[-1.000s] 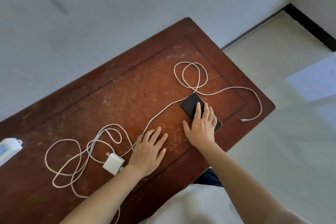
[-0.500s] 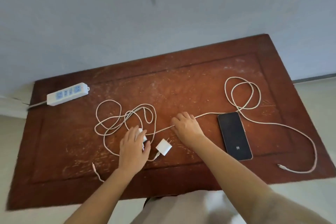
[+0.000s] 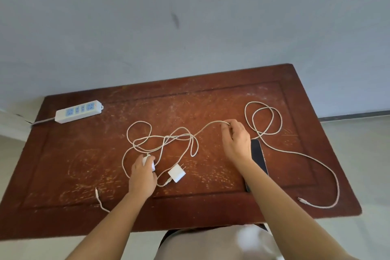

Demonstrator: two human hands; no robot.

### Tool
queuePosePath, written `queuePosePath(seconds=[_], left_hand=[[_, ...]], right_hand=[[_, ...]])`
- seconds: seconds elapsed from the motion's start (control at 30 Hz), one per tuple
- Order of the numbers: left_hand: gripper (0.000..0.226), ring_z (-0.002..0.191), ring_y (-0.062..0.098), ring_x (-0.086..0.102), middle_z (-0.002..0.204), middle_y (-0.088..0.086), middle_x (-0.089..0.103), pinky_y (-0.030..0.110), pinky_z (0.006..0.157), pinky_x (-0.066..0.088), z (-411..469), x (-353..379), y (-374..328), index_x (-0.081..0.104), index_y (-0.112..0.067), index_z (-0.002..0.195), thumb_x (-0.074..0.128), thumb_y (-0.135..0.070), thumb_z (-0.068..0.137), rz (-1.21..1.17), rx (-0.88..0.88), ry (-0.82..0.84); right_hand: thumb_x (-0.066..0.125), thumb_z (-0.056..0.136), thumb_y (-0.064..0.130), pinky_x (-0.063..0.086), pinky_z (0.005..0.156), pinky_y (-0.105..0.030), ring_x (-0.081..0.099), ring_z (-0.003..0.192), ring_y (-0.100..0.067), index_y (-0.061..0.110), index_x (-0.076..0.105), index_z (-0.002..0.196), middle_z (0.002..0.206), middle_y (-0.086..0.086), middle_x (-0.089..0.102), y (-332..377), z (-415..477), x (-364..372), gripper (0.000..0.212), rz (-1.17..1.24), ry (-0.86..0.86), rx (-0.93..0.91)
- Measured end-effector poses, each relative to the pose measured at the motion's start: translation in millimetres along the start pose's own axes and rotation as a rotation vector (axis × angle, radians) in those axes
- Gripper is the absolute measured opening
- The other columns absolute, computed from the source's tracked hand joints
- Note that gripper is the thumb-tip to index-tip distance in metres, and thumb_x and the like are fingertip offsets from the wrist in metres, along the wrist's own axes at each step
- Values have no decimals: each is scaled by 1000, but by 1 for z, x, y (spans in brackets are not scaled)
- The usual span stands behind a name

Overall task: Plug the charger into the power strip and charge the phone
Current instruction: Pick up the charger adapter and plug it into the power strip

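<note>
A white power strip [image 3: 78, 111] lies at the table's far left corner. Two white chargers sit near the front middle: one [image 3: 176, 173] lies free with its prongs up-right, the other [image 3: 150, 164] is under my left hand [image 3: 142, 176], which grips it. A long braided cable [image 3: 272, 146] winds across the table, its free plug [image 3: 302, 200] at the front right. My right hand [image 3: 237, 140] pinches this cable near the middle. The black phone [image 3: 257, 159] lies screen-up, partly hidden by my right forearm.
The worn red-brown wooden table [image 3: 63, 164] stands against a grey wall. A second cable end [image 3: 97, 193] lies near the front left edge. The strip's cord [image 3: 42, 120] runs off the left edge. Pale floor shows at both sides.
The camera view swung left, then tilted. My right hand left the phone, took hold of the cable and slid right along it. My left hand closed on the charger.
</note>
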State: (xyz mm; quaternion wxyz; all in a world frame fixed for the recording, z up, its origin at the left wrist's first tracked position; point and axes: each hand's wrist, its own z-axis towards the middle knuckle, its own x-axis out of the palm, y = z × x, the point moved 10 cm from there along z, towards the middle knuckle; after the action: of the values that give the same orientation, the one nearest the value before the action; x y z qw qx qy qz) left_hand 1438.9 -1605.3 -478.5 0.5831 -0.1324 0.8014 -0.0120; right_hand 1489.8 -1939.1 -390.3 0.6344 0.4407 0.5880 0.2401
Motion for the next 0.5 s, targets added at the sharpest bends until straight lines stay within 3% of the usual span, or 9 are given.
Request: queuePosePath(seconds=[0.13, 0.2, 0.3, 0.37, 0.5], left_hand=[[51, 108, 33, 57, 126, 16, 51, 35, 79, 46, 2, -26, -7, 55, -13, 123, 70, 4, 77, -280, -52, -98], [53, 101, 26, 55, 124, 14, 52, 31, 77, 43, 2, -51, -12, 53, -14, 121, 74, 2, 75, -503, -100, -177], [61, 107, 23, 60, 128, 10, 55, 34, 83, 54, 9, -92, -15, 47, -25, 122, 74, 2, 75, -1016, -215, -241], [68, 113, 24, 62, 133, 10, 53, 43, 92, 58, 18, -126, -27, 45, -28, 130, 74, 5, 78, -1357, -207, -234], [74, 119, 26, 60, 132, 9, 51, 42, 93, 58, 29, -205, -58, 43, -20, 144, 74, 4, 82, -1732, -33, -238]], right_hand=[[49, 97, 38, 38, 73, -30, 54, 81, -16, 17, 61, 102, 94, 0, 58, -18, -6, 2, 24, -51, 79, 64], [47, 98, 42, 38, 68, -32, 53, 75, -16, 20, 57, 85, 85, 1, 57, -20, -7, 6, 28, -39, 92, 69], [45, 100, 45, 40, 56, -35, 55, 66, -19, 20, 48, 68, 70, 0, 58, -26, -12, 23, 40, -83, 178, 95], [46, 98, 48, 49, 62, -36, 62, 71, -24, 19, 56, 73, 74, -3, 64, -37, -19, 40, 40, -179, 274, 143], [49, 96, 44, 56, 74, -38, 66, 86, -26, 22, 71, 96, 102, -7, 69, -50, -31, 54, 32, -327, 286, 240]])
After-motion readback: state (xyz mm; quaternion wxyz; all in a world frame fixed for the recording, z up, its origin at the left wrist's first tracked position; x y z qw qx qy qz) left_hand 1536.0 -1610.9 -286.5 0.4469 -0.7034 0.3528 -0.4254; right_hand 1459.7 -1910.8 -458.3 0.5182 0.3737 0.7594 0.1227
